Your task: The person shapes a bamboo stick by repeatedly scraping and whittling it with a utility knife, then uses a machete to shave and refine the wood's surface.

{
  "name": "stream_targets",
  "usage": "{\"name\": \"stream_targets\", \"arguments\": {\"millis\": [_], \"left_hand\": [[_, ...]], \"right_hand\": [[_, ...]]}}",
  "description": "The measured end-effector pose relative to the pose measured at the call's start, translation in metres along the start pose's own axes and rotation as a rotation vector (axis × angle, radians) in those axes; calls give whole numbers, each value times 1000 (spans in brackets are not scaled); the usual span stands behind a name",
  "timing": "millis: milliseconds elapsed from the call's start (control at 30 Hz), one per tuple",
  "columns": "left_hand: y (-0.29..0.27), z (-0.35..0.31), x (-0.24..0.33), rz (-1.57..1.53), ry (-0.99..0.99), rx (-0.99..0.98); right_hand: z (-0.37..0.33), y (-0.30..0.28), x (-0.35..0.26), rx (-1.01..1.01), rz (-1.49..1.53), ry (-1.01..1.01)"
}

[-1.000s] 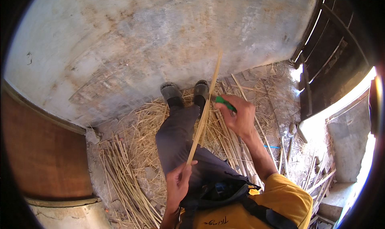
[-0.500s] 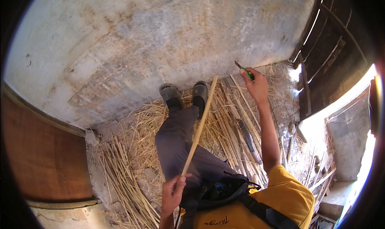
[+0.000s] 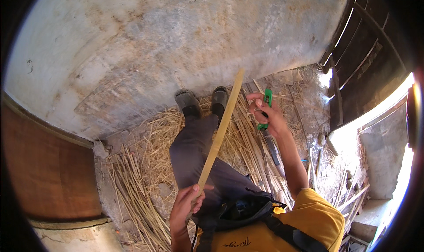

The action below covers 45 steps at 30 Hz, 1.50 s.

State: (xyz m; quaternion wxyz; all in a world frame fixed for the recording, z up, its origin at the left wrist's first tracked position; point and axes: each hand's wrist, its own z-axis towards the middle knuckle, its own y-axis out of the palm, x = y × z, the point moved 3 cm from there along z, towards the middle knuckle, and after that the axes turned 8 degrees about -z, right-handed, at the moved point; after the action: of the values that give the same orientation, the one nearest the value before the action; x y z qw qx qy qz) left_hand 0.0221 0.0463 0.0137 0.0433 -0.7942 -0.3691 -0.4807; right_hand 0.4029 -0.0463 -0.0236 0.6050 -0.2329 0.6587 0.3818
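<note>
My left hand (image 3: 185, 203) is closed around the lower end of a long, flat bamboo strip (image 3: 218, 139). The strip slants up and away over my trousers, and its far end is free in front of the wall. Right of that far end, my right hand (image 3: 275, 119) holds a green utility knife (image 3: 267, 99). Its green handle shows above and below the curled fingers, while I cannot make out the blade. A gap separates the right hand from the strip.
Split bamboo strips (image 3: 248, 139) lie in a pile on the right, with a dark long tool (image 3: 271, 148) among them. Another bundle of strips (image 3: 140, 199) lies left. Shavings (image 3: 154, 139) cover the floor around my shoes (image 3: 187, 98). A stained wall (image 3: 176, 44) stands ahead; an open black bag (image 3: 243, 210) rests at my waist.
My right hand has come down and left, closer to the strip, and turned so more of the green handle shows. The strip has rolled to show a wider face; my left hand shifted slightly left.
</note>
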Motion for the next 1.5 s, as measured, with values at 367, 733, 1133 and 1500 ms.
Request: {"name": "stream_targets", "arguments": {"millis": [367, 733, 1133, 1500], "left_hand": [[-9, 13, -8, 96, 25, -149], [25, 36, 37, 392, 480, -126], [37, 41, 44, 215, 521, 83], [45, 41, 45, 227, 574, 121]], "right_hand": [[-11, 54, -15, 36, 222, 44], [-34, 75, -24, 69, 361, -43], [-53, 69, -45, 189, -145, -301], [-85, 83, -44, -12, -749, -614]]}}
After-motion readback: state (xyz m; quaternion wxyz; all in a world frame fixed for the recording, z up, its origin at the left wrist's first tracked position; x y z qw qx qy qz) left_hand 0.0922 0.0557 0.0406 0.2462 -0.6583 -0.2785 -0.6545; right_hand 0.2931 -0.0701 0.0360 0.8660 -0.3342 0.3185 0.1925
